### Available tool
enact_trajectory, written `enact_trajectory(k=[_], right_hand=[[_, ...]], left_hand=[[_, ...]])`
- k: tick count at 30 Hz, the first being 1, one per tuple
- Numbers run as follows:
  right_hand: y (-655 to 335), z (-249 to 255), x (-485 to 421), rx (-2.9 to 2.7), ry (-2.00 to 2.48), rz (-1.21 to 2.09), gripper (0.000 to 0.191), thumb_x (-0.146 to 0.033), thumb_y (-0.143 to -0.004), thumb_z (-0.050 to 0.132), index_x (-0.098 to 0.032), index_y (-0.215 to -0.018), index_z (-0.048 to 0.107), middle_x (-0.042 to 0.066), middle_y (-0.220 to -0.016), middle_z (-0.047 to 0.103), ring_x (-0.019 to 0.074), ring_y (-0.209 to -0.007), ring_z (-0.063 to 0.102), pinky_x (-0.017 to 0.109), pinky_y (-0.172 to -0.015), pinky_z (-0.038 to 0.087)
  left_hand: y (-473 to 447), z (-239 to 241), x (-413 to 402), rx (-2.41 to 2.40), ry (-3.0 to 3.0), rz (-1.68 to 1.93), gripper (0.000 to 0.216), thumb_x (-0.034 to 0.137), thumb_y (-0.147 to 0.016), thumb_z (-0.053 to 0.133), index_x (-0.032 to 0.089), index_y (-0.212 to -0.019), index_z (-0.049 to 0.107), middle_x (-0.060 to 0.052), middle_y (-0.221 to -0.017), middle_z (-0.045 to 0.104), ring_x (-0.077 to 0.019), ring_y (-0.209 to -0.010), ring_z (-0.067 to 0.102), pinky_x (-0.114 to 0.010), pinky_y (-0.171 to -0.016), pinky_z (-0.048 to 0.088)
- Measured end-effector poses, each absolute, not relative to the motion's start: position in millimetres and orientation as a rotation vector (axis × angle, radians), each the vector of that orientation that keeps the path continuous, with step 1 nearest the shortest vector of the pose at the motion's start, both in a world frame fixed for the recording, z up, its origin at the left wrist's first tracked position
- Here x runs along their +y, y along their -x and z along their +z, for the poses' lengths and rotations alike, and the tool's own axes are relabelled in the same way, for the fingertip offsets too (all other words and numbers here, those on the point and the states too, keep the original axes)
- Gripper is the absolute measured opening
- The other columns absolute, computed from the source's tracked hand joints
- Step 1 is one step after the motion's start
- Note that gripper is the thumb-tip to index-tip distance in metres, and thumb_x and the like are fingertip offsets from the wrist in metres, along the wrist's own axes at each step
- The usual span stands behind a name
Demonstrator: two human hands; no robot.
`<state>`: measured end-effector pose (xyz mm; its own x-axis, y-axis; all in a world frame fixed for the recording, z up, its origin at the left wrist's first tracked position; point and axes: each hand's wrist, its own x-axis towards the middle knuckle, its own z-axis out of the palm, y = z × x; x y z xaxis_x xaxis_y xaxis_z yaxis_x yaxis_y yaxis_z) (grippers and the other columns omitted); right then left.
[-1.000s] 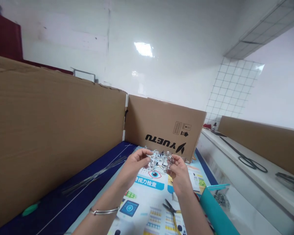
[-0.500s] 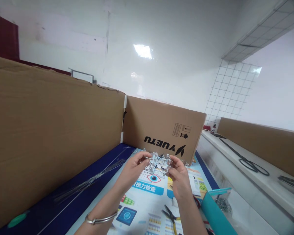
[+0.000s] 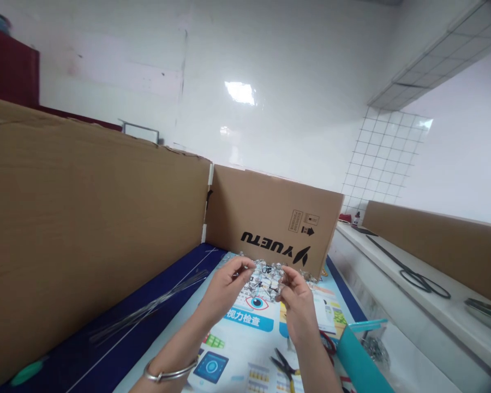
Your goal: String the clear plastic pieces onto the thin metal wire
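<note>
Between my two hands hangs a see-through, glittering piece of beads and wire [image 3: 265, 284] with a few dark bits in it. The fingers of my left hand [image 3: 229, 281] are pinched at its left edge. My right hand [image 3: 298, 305] grips its right edge with thumb and forefinger. Fine details of the piece blur into the printed sheet behind it. Below my right hand, pliers [image 3: 284, 364] with dark jaws and yellow handles lie on the sheet. A red-handled tool [image 3: 328, 345] is partly hidden by my right forearm.
A printed sheet [image 3: 237, 349] covers the dark blue table surface [image 3: 106, 349]. Thin wires [image 3: 155, 303] lie at left. Cardboard panels [image 3: 85, 218] stand left and behind. At right are a teal box [image 3: 360, 360], a clear bag of wire [image 3: 375, 349] and a white ledge [image 3: 387, 262].
The view has tilted up slightly, so the surroundings sit a little lower. Both hands still hold the piece up, with only small finger shifts.
</note>
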<state>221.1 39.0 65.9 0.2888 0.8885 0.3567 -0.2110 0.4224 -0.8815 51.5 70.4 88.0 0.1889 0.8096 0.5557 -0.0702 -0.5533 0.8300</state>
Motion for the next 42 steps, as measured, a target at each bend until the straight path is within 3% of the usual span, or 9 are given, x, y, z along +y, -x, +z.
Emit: enact_trajectory(k=[4, 14, 19, 24, 31, 38, 42], right_hand=[[-218.9, 63.0, 40.2, -0.992, 0.818, 0.870, 0.036, -0.018, -0.067, 0.063, -0.025, -0.102, 0.061, -0.001, -0.082, 0.053, 0.0127, -0.071, 0.050, 0.023, -0.056, 0.045], [-205.2, 57.4, 40.1, -1.038, 0.864, 0.796, 0.036, -0.016, -0.067, 0.059, -0.023, -0.102, 0.060, -0.001, -0.077, 0.052, 0.0123, -0.066, 0.049, 0.024, -0.056, 0.045], [-210.4, 60.4, 39.3, -1.000, 0.817, 0.849, 0.036, -0.017, -0.066, 0.060, -0.023, -0.101, 0.060, 0.000, -0.080, 0.051, 0.0120, -0.067, 0.049, 0.024, -0.056, 0.046], [-224.5, 64.7, 40.0, -1.007, 0.802, 0.869, 0.035, -0.014, -0.064, 0.061, -0.023, -0.098, 0.062, -0.001, -0.077, 0.052, 0.0116, -0.065, 0.049, 0.023, -0.053, 0.045], [-230.7, 69.0, 37.5, -1.065, 0.857, 0.854, 0.036, -0.011, -0.064, 0.059, -0.022, -0.097, 0.063, -0.002, -0.075, 0.053, 0.0111, -0.061, 0.049, 0.024, -0.052, 0.045], [-224.2, 72.7, 33.5, -1.079, 0.966, 0.772, 0.035, -0.015, -0.066, 0.062, -0.023, -0.100, 0.062, -0.001, -0.079, 0.052, 0.0120, -0.064, 0.050, 0.025, -0.055, 0.047], [-223.1, 70.8, 33.4, -1.121, 0.985, 0.737, 0.034, -0.016, -0.067, 0.061, -0.023, -0.100, 0.062, -0.001, -0.079, 0.052, 0.0129, -0.066, 0.050, 0.026, -0.056, 0.047]], left_hand=[[-57.5, 86.5, 67.9, 0.726, -1.696, 1.517, 0.013, 0.026, -0.081, 0.050, 0.020, -0.087, 0.060, -0.002, -0.077, 0.056, -0.0156, -0.067, 0.048, -0.025, -0.062, 0.037], [-77.4, 70.7, 69.6, 0.717, -1.879, 1.567, 0.014, 0.020, -0.086, 0.040, 0.020, -0.087, 0.054, -0.003, -0.085, 0.052, -0.0192, -0.081, 0.048, -0.029, -0.074, 0.037], [-79.7, 67.0, 69.7, 0.682, -1.645, 1.498, 0.010, 0.025, -0.084, 0.045, 0.020, -0.088, 0.053, 0.001, -0.070, 0.047, -0.0142, -0.062, 0.044, -0.025, -0.060, 0.036], [-62.4, 72.8, 79.0, 0.515, -1.390, 1.345, 0.012, 0.027, -0.081, 0.051, 0.019, -0.089, 0.050, 0.007, -0.058, 0.034, -0.0077, -0.048, 0.031, -0.020, -0.047, 0.025], [-44.2, 77.2, 84.9, 0.417, -1.408, 1.207, 0.016, 0.022, -0.075, 0.056, 0.019, -0.090, 0.050, 0.004, -0.070, 0.043, -0.0084, -0.057, 0.037, -0.020, -0.053, 0.030], [-60.2, 77.0, 75.3, 0.738, -1.720, 1.333, 0.043, 0.020, -0.060, 0.071, 0.021, -0.092, 0.042, 0.005, -0.074, 0.039, -0.0108, -0.064, 0.038, -0.021, -0.057, 0.033], [-65.7, 76.1, 74.0, 0.871, -1.739, 1.413, 0.036, 0.021, -0.063, 0.068, 0.020, -0.086, 0.041, 0.006, -0.070, 0.038, -0.0110, -0.061, 0.037, -0.022, -0.057, 0.033]])
